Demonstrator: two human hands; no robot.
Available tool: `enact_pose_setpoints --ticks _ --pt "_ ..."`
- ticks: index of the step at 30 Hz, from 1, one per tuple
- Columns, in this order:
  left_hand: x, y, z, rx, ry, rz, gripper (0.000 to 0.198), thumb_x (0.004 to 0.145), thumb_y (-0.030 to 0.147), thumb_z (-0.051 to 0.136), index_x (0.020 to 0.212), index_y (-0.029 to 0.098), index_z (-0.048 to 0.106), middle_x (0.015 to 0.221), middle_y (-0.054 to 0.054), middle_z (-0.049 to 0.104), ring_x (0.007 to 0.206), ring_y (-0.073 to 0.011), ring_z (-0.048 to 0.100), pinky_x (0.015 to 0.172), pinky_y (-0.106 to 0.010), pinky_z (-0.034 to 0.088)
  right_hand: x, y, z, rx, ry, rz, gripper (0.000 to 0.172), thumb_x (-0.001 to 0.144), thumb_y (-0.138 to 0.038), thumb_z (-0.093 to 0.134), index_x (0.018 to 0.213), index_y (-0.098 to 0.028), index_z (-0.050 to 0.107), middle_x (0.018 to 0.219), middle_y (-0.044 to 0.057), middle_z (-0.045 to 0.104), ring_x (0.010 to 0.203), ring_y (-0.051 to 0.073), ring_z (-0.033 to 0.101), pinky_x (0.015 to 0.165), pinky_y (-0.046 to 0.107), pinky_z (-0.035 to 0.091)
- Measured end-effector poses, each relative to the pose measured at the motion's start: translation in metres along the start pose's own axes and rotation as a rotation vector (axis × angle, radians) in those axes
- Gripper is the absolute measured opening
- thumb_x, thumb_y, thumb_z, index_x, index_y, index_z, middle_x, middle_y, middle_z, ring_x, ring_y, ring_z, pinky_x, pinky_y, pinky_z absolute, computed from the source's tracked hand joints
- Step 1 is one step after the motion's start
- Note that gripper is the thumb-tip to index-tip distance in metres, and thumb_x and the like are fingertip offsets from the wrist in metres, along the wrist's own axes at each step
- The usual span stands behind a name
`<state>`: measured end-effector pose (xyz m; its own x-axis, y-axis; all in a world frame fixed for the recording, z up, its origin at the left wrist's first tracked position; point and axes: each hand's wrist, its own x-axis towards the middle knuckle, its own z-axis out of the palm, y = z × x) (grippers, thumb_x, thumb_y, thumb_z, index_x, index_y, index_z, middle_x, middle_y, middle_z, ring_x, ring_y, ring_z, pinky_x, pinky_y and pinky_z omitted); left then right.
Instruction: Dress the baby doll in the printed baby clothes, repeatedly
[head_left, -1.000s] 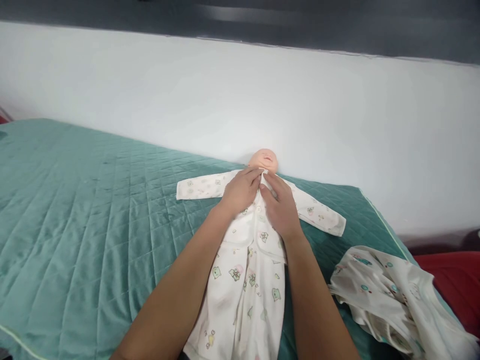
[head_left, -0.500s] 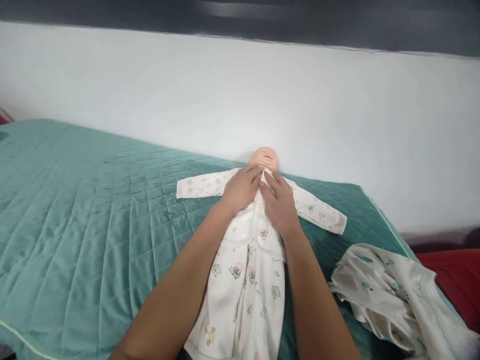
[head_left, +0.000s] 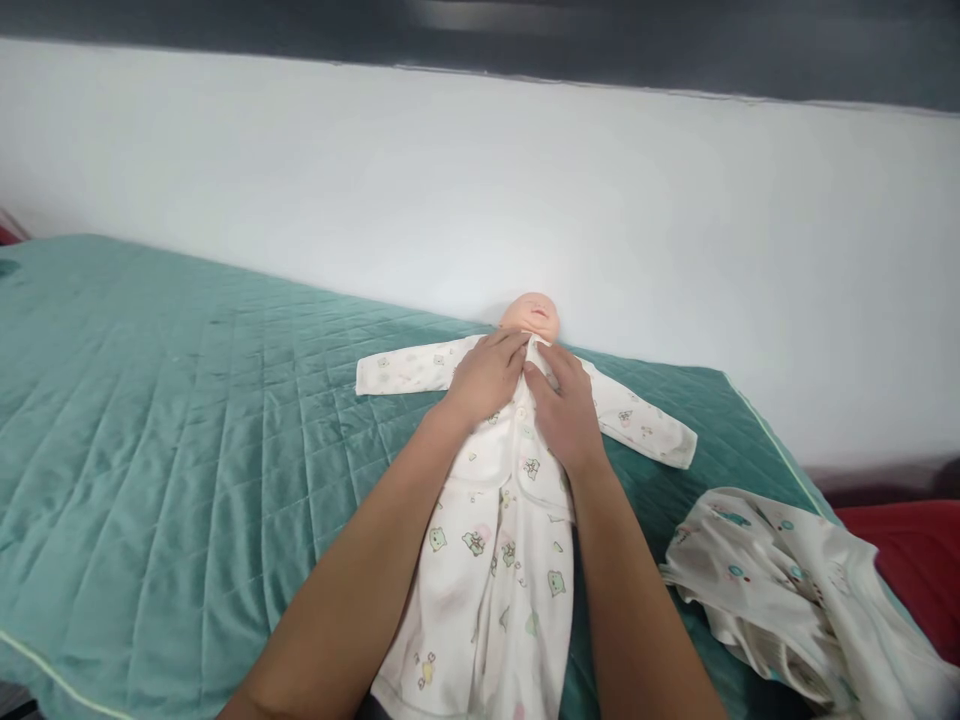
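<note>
A baby doll (head_left: 531,313) lies on its back on the green quilted bed (head_left: 187,400), head toward the wall. It wears a white romper (head_left: 495,560) printed with small animals, sleeves spread out to both sides. My left hand (head_left: 484,375) and my right hand (head_left: 564,410) rest side by side on the doll's chest just below the chin. The fingers of both pinch the romper's front opening at the collar (head_left: 534,352). The doll's body and arms are hidden under the cloth.
A second crumpled white printed garment (head_left: 780,590) lies on the bed at the right. A white wall (head_left: 600,220) runs behind the bed. Something red (head_left: 907,570) shows past the bed's right edge.
Both hands stay at the collar with only slight finger shifts. The view has drifted a little.
</note>
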<state>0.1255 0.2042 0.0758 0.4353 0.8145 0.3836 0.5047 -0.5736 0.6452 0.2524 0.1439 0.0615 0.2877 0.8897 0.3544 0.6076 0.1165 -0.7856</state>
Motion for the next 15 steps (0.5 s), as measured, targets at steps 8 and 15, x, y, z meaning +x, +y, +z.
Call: enact_pose_setpoints --ticks 8,15 --pt "0.0 -0.0001 0.0 -0.006 -0.011 -0.019 0.044 0.101 0.029 0.031 0.135 0.023 0.058 0.146 -0.004 0.054 0.133 -0.0237 0.049 0.114 -0.041 0.039 -0.0005 -0.003 -0.0005 -0.025 -0.015 0.002 0.046 0.091 -0.047 0.051 0.132 -0.029 0.063 0.15 0.006 0.048 0.142 0.027 0.037 0.12 0.053 0.024" --pt "0.0002 -0.002 0.0007 -0.006 -0.012 0.001 0.044 0.1 0.027 0.031 0.135 0.024 0.057 0.145 -0.004 0.055 0.133 -0.0236 0.05 0.113 -0.042 0.039 0.0001 -0.0021 0.0 -0.018 0.006 0.001 0.044 0.09 -0.047 0.052 0.129 -0.028 0.064 0.148 0.007 0.049 0.14 0.027 0.039 0.12 0.052 0.025"
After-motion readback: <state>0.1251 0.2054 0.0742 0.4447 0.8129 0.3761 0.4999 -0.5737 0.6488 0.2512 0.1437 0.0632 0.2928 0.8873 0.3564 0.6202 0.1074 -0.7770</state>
